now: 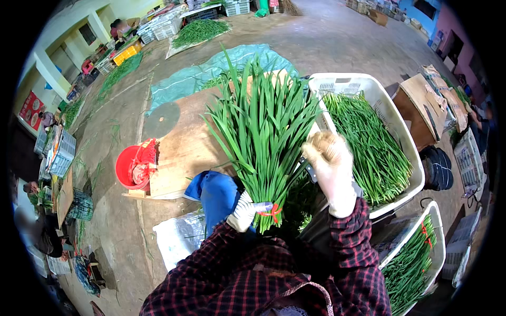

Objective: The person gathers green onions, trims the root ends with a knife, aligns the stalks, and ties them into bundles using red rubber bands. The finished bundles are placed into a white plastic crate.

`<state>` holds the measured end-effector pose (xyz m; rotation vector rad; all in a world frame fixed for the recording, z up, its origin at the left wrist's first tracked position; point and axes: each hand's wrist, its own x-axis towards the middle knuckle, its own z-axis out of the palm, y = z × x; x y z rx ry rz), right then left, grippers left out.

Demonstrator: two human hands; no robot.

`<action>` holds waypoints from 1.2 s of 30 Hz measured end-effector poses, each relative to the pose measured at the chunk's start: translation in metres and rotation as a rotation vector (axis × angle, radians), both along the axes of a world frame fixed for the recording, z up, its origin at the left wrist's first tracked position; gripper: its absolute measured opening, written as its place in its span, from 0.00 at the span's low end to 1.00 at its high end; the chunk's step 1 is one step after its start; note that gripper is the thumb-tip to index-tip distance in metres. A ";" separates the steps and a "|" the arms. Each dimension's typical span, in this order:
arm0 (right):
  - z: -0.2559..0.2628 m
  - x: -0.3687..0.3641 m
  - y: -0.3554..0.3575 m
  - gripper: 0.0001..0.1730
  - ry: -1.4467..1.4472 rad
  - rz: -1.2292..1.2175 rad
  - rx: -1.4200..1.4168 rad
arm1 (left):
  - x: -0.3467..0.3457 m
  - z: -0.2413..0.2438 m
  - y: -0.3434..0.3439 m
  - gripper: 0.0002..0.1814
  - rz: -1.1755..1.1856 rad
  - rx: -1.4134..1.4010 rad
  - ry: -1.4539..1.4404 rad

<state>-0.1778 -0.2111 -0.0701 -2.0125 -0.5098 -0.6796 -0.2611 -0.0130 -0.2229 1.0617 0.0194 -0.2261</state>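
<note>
My left hand point(242, 212), in a whitish striped glove, grips the lower end of a bunch of long flat green leaves, like garlic chives point(267, 138). A red tie point(272, 212) goes around the bunch near its cut ends, and a thumb with a purplish wrapping lies beside it. The leaves fan out away from me over a wooden board point(189, 138). My right hand point(330, 164), gloved and blurred, is raised at the right of the bunch with its fingers curled; whether it holds anything is not clear. Partly behind it, a dark handle with rivets point(311, 172) shows.
A white plastic crate point(415, 166) of green leaves stands at the right, another crate point(439, 237) with tied bunches below it. A red bucket point(125, 168) stands left beside the board. A teal sheet point(178, 89) lies beyond. Other people work at the far left and right edges.
</note>
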 end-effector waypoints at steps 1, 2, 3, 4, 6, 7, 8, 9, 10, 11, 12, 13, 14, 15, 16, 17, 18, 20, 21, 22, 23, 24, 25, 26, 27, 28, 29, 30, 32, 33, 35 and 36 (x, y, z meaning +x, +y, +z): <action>0.015 0.006 0.002 0.05 -0.175 -0.114 -0.090 | 0.002 -0.002 0.000 0.30 -0.026 0.003 -0.013; 0.024 0.015 0.001 0.06 -0.282 -0.160 -0.220 | 0.000 -0.001 0.001 0.29 -0.045 -0.001 -0.016; 0.032 0.024 0.000 0.10 -0.307 -0.179 -0.379 | 0.001 0.000 -0.003 0.31 -0.075 -0.028 0.000; 0.033 0.031 0.000 0.11 -0.295 -0.151 -0.443 | 0.000 -0.002 -0.002 0.31 -0.071 -0.047 0.022; 0.024 0.046 0.001 0.18 -0.240 -0.084 -0.571 | -0.001 -0.005 -0.003 0.33 -0.063 -0.042 0.030; 0.018 0.050 0.003 0.18 -0.237 -0.072 -0.641 | -0.001 -0.005 -0.004 0.33 -0.060 -0.018 0.017; 0.016 0.053 0.003 0.16 -0.228 -0.047 -0.676 | -0.001 -0.006 -0.005 0.33 -0.057 0.005 0.004; 0.014 0.054 0.004 0.15 -0.219 -0.017 -0.710 | -0.001 -0.008 -0.005 0.33 -0.057 0.010 -0.007; 0.012 0.055 0.006 0.16 -0.192 -0.002 -0.723 | 0.000 -0.012 -0.005 0.33 -0.057 0.015 -0.018; 0.011 0.055 0.005 0.16 -0.186 0.018 -0.743 | 0.000 -0.015 -0.005 0.33 -0.058 0.019 -0.028; 0.010 0.057 0.005 0.16 -0.183 0.042 -0.758 | 0.000 -0.017 -0.003 0.33 -0.061 0.012 -0.017; 0.009 0.058 0.006 0.16 -0.179 0.065 -0.774 | 0.000 -0.018 -0.001 0.33 -0.064 0.005 -0.007; 0.009 0.058 0.007 0.14 -0.206 0.086 -0.748 | 0.000 -0.018 0.000 0.33 -0.067 -0.003 0.004; 0.006 0.059 0.006 0.13 -0.208 0.083 -0.735 | 0.000 -0.016 -0.002 0.33 -0.064 -0.010 0.017; 0.000 0.061 0.006 0.12 -0.210 0.080 -0.723 | -0.001 -0.012 -0.004 0.32 -0.061 -0.018 0.031; -0.007 0.065 0.006 0.11 -0.213 0.078 -0.710 | -0.001 -0.010 -0.006 0.32 -0.057 -0.025 0.044; -0.011 0.067 0.009 0.09 -0.169 0.133 -0.601 | -0.001 -0.014 -0.004 0.33 -0.059 -0.004 0.020; -0.013 0.066 0.015 0.07 -0.167 0.175 -0.471 | 0.000 -0.024 0.001 0.34 -0.061 0.040 -0.027; -0.014 0.062 0.015 0.07 -0.196 0.153 -0.456 | -0.001 -0.022 0.000 0.34 -0.060 0.053 -0.039; -0.029 0.064 0.016 0.06 -0.142 0.229 -0.152 | 0.000 -0.019 -0.002 0.34 -0.058 0.067 -0.052; -0.039 0.064 0.013 0.07 0.111 0.255 0.015 | 0.002 -0.015 -0.004 0.34 -0.055 0.081 -0.064; -0.041 0.062 0.010 0.08 0.235 0.252 0.160 | 0.004 0.002 -0.007 0.33 -0.048 0.014 -0.009; -0.040 0.059 0.009 0.08 0.360 0.247 0.305 | 0.005 0.007 -0.007 0.29 -0.031 -0.033 0.022; -0.038 0.053 0.007 0.10 0.551 0.250 0.495 | 0.007 -0.004 -0.003 0.32 -0.040 -0.058 0.041; -0.040 0.055 0.003 0.11 0.682 0.251 0.583 | 0.010 -0.007 -0.002 0.35 -0.051 -0.084 0.055; -0.040 0.054 0.003 0.10 0.698 0.219 0.547 | 0.011 -0.007 -0.002 0.35 -0.029 -0.054 0.015; -0.037 0.053 0.003 0.10 0.714 0.186 0.510 | 0.010 -0.007 -0.001 0.35 -0.020 -0.063 0.017; -0.038 0.054 0.004 0.08 0.288 0.092 0.273 | 0.011 -0.009 -0.002 0.34 -0.018 -0.071 0.020; -0.017 0.065 0.001 0.07 -0.329 0.016 -0.132 | 0.011 -0.024 0.003 0.34 -0.029 -0.083 0.034; 0.001 0.075 -0.004 0.09 -0.514 -0.041 -0.185 | 0.008 -0.026 0.003 0.33 -0.017 -0.048 0.025; 0.024 0.069 -0.013 0.08 -0.456 -0.181 -0.141 | 0.007 -0.026 0.004 0.33 0.005 0.021 -0.005; 0.039 0.057 -0.015 0.09 -0.343 -0.088 -0.167 | 0.006 -0.020 0.003 0.32 0.021 0.022 -0.015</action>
